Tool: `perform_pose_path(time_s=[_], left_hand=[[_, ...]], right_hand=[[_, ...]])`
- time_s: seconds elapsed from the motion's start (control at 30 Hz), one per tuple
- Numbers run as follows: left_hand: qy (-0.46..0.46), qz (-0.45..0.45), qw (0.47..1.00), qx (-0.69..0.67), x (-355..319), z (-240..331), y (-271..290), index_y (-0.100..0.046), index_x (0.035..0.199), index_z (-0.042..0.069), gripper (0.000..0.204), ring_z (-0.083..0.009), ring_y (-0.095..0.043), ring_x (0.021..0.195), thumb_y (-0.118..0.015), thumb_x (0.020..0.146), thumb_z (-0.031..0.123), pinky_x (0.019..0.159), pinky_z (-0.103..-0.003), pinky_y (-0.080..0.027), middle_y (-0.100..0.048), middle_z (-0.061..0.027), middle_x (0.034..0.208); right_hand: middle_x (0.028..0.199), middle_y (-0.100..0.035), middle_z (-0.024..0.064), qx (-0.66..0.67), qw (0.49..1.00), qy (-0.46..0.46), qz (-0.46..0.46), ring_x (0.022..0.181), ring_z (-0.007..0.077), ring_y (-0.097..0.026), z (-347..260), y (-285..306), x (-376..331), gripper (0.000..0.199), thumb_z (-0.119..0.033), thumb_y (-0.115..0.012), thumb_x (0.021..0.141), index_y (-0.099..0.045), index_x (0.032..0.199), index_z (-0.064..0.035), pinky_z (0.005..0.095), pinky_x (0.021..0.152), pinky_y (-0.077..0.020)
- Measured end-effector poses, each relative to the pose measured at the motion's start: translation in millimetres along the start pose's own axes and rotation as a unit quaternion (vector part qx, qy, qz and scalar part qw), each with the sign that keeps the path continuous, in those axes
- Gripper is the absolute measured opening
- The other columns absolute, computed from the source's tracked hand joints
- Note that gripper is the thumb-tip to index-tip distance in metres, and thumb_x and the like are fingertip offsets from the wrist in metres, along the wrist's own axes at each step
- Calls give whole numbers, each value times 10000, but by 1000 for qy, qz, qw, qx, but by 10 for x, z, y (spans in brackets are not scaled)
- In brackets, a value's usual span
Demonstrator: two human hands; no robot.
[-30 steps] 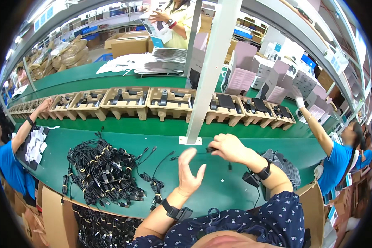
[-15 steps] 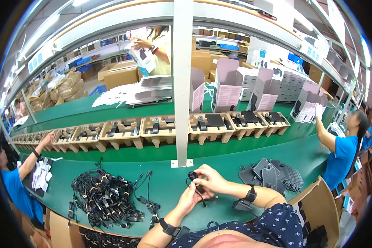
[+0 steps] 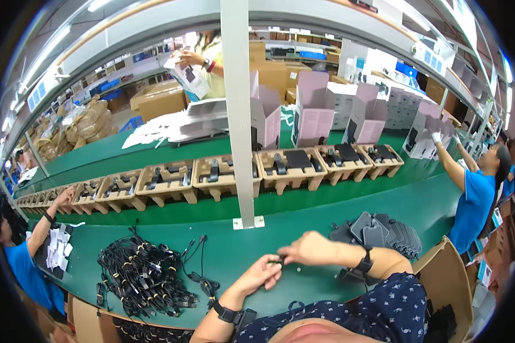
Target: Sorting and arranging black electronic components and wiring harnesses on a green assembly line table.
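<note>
Over the green bench, my left hand (image 3: 261, 272) and my right hand (image 3: 310, 249) meet at the fingertips. Pinched between them is a small dark piece of what looks like black cable (image 3: 281, 260), mostly covered by the fingers. Left of my hands lies a big heap of black cables (image 3: 146, 274), bundled with pale ties. Between that heap and my left hand rests a separate cable bundle (image 3: 208, 284). Dark grey flat pads (image 3: 377, 234) are stacked beyond my right forearm.
Pulp trays (image 3: 169, 180) holding black parts run in a row across the bench. A metal post (image 3: 240, 126) rises before me. Open boxes (image 3: 313, 114) stand behind the trays. Co-workers in blue (image 3: 479, 197) flank me; a cardboard carton (image 3: 449, 274) sits at lower right.
The looped black cable seen in my fingers is now largely hidden. My right hand has shifted right, its fingers drawn away from the left palm. The view has turned slightly.
</note>
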State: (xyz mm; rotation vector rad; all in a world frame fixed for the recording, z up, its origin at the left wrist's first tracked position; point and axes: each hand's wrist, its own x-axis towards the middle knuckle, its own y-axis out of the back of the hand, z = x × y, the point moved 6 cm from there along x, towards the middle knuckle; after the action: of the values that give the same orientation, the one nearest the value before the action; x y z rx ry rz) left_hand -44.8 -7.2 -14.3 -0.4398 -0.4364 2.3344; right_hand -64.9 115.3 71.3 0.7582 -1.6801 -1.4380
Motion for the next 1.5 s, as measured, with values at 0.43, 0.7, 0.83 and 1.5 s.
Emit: perform_pose_path(time_s=[0.43, 0.7, 0.83, 1.5], left_hand=[[-24, 99, 995, 0, 198, -268, 335, -464, 1084, 22, 188, -132, -589, 583, -478, 925, 120, 523, -235, -471, -580, -59, 786], [-18, 72, 997, 9, 179, -298, 261, -490, 1093, 28, 214, -122, -587, 625, -502, 925, 160, 577, -245, -489, -584, -54, 817], [-21, 78, 997, -2, 167, -325, 290, -484, 1070, 40, 174, -127, -591, 603, -481, 929, 141, 536, -238, -470, -573, -52, 791], [-17, 64, 998, -12, 295, -267, 277, -486, 1098, 28, 185, -148, -600, 616, -470, 926, 96, 569, -249, -480, -586, -76, 810]], right_hand=[[691, -627, 115, -187, 912, -269, 246, 656, 297, -625, 1784, 882, 803, 198, -312, -524, 869, -603, 988, -174, 406, 552, -487], [744, -663, 128, -330, 897, -287, -66, 726, 254, -664, 2547, 473, 1571, 166, -243, -560, 822, -664, 854, -117, 384, 625, -520], [875, -670, 155, -172, 905, -367, -133, 850, 279, -658, 2596, 522, 1825, 213, -139, -529, 754, -682, 860, -35, 372, 678, -520], [841, -682, 76, -369, 886, -250, -130, 775, 247, -659, 2993, 556, 1392, 211, -226, -611, 733, -703, 855, -82, 415, 588, -495]])
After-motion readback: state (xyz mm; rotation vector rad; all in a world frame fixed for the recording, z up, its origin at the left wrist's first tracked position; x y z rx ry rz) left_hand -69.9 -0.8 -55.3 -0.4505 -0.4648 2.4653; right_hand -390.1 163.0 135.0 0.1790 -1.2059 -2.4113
